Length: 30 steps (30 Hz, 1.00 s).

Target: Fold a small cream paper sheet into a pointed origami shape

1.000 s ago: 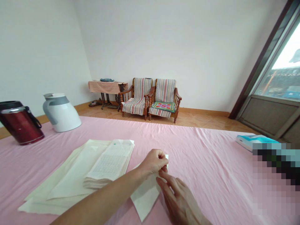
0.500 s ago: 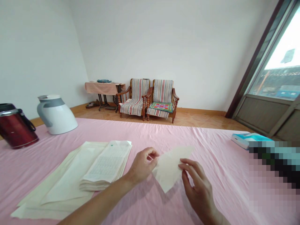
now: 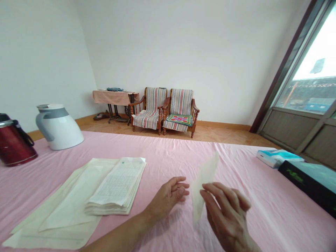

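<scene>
Right hand (image 3: 228,212) pinches tilted paper (image 3: 204,176), left hand (image 3: 168,197) half-curled beside it.

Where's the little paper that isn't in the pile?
In the head view, the little paper is right of centre over the pink cloth, pinched in the right hand, beside the empty left hand.

A home is indicated; two wooden armchairs (image 3: 165,105) are draped with striped covers (image 3: 155,101); a bright patterned mat (image 3: 180,119) is laid on one; a cloth-covered side table (image 3: 111,98) is placed by a white wall (image 3: 183,45); a household jug (image 3: 61,131) and red flask (image 3: 15,144) are set on a pink cloth (image 3: 173,152).
</scene>
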{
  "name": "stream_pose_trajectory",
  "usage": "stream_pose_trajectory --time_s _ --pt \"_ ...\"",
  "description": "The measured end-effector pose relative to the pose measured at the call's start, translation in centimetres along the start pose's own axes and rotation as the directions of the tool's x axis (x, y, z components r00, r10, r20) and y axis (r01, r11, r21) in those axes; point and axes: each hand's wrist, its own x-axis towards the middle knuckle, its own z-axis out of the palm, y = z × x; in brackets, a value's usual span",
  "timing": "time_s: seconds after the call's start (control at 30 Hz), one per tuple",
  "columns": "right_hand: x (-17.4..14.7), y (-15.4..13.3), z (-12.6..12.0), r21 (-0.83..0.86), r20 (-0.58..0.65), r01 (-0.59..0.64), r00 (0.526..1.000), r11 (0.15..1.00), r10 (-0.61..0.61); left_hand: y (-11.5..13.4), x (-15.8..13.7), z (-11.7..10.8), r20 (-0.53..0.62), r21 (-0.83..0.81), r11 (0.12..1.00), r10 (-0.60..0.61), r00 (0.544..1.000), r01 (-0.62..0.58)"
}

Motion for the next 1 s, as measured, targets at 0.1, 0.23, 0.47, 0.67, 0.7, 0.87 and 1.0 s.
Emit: stream_pose_trajectory --time_s 0.1,0.23,0.47,0.67,0.7,0.87,1.0 --pt "0.7 -1.2 1.2 0.169 0.109 0.041 0.992 0.985 -0.06 0.6 -0.2 0.3 -0.02 -0.218 0.976 -0.016 1.0 0.011" --pt "0.5 -2.3 3.1 0.378 0.156 -0.159 0.982 0.912 0.107 0.7 0.0 0.7 -0.08 -0.394 0.919 -0.065 0.995 0.029" --pt "-0.8 -2.3 3.7 0.525 0.282 -0.233 0.955 0.818 0.092 0.2 0.9 -0.3 -0.351 -0.275 0.961 -0.08 0.933 -0.021" --pt "-2.5 1.0 4.6 0.281 0.197 -0.479 0.877 0.832 0.438 0.8 0.6 -1.5 -0.301 -0.278 0.96 -0.125 0.945 0.038" --pt "-2.8 1.5 4.7 0.257 0.199 -0.479 0.876 0.839 0.44 1.0 0.4 -1.6 -0.275 -0.284 0.957 -0.139 0.951 0.058" --pt "-2.9 2.1 4.3 0.284 0.276 -0.382 0.911 0.88 0.306 1.2 -0.2 -1.4 0.022 -0.274 0.938 -0.215 0.976 0.213" --pt "-2.9 1.6 3.9 0.34 0.336 -0.299 0.924 0.892 0.182 1.3 -0.3 -1.6 -0.101 0.03 0.986 -0.157 0.982 0.161"
